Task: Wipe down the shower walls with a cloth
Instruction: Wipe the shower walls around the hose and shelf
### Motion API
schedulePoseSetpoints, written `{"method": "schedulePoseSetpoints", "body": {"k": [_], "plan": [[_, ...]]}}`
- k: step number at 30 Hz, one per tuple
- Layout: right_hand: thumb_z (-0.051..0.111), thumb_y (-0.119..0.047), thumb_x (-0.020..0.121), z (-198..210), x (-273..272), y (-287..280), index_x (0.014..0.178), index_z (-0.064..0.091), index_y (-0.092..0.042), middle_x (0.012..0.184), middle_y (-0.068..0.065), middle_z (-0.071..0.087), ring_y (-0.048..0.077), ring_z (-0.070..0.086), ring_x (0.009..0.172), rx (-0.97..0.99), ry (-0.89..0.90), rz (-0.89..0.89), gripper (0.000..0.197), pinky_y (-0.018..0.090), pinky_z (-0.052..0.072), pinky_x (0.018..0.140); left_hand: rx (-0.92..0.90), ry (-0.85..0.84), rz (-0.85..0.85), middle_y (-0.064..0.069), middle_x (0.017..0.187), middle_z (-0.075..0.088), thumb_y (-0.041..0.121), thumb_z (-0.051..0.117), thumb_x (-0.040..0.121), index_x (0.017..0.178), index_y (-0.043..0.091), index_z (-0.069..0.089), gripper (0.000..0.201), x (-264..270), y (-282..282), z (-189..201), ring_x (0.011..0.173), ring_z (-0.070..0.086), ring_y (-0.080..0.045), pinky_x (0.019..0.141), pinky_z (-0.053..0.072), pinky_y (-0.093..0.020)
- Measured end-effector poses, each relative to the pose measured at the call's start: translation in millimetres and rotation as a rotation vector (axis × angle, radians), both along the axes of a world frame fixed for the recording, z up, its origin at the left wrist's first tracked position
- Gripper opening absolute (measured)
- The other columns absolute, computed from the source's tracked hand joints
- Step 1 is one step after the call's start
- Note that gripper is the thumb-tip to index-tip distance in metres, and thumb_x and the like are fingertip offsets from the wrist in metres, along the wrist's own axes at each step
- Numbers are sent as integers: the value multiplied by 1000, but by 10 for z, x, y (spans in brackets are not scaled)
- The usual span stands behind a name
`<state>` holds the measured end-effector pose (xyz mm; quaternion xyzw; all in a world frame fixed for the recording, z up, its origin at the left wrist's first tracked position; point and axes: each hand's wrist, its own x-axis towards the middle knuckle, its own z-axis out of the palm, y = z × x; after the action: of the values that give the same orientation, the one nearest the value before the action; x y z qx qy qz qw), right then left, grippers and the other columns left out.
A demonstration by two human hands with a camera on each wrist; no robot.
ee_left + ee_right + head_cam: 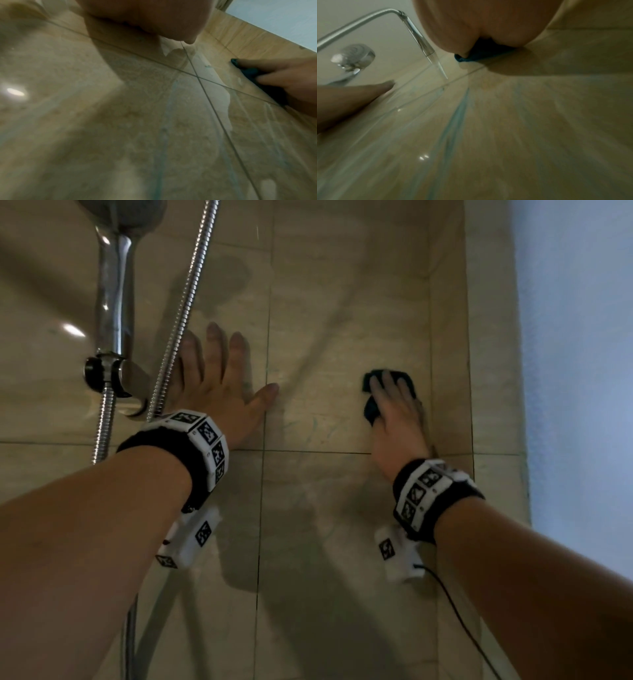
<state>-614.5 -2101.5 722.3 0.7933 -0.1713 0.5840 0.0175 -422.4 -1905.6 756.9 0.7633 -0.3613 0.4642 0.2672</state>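
Observation:
The shower wall (329, 313) is glossy beige tile with dark grout lines. My right hand (394, 409) presses a dark teal cloth (371, 410) flat against it, near the inner corner on the right; the cloth (250, 71) also shows under those fingers in the left wrist view, and the cloth (471, 58) peeks out below the palm in the right wrist view. My left hand (219, 378) lies flat on the wall with fingers spread, just right of the shower hose, holding nothing. Wet streaks (221, 86) mark the tile between the hands.
A chrome shower head and its handle (114, 289) sit in a bracket (106, 373) on a rail at the left. A ribbed metal hose (185, 302) runs diagonally beside my left hand. A tiled side wall (448, 337) and a pale wall (575, 354) close the right side.

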Motion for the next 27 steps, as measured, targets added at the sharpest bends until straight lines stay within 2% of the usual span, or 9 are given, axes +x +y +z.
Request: {"method": "schedulePoseSetpoints", "body": {"k": [6,9,13,19,22,27], "plan": [[37,0,103,1056,0,40,163,19,-19,172,2,6,24,0,159,-49,19,-96,66,41,5,128,6,-7,8,0,170,-29,88,12,88,161,33,-18,96,3,-9,0,155,-28,-36,125,-12,-57],[38,-2,104,1390,-14,101,164,17,-20,173,2,3,25,0,159,-44,47,-133,66,38,6,128,9,-11,17,0,169,-31,88,10,86,161,32,-20,98,12,-19,9,155,-28,-36,125,-12,-58],[37,0,104,1542,46,72,164,18,-20,173,2,4,24,1,158,-74,28,-176,66,39,8,128,6,-1,25,0,168,-33,87,12,88,161,32,-23,98,7,-31,2,155,-30,-34,126,-13,-57],[38,0,103,1752,0,22,164,20,-21,173,2,4,24,1,159,-99,51,-134,66,40,8,128,16,7,12,2,167,-36,88,10,88,160,34,-24,97,23,-14,15,154,-32,-32,125,-14,-55],[40,4,100,1738,28,55,164,18,-20,173,2,3,25,-1,158,-84,61,-136,72,42,8,128,12,3,17,1,168,-35,88,9,87,160,34,-23,97,30,-21,12,154,-31,-32,126,-13,-56],[39,1,102,1510,79,105,163,19,-19,173,2,4,26,1,158,-130,89,-164,68,45,10,127,0,-4,12,1,169,-32,85,16,91,162,34,-19,94,-5,-15,-4,154,-31,-33,124,-16,-53]]}}
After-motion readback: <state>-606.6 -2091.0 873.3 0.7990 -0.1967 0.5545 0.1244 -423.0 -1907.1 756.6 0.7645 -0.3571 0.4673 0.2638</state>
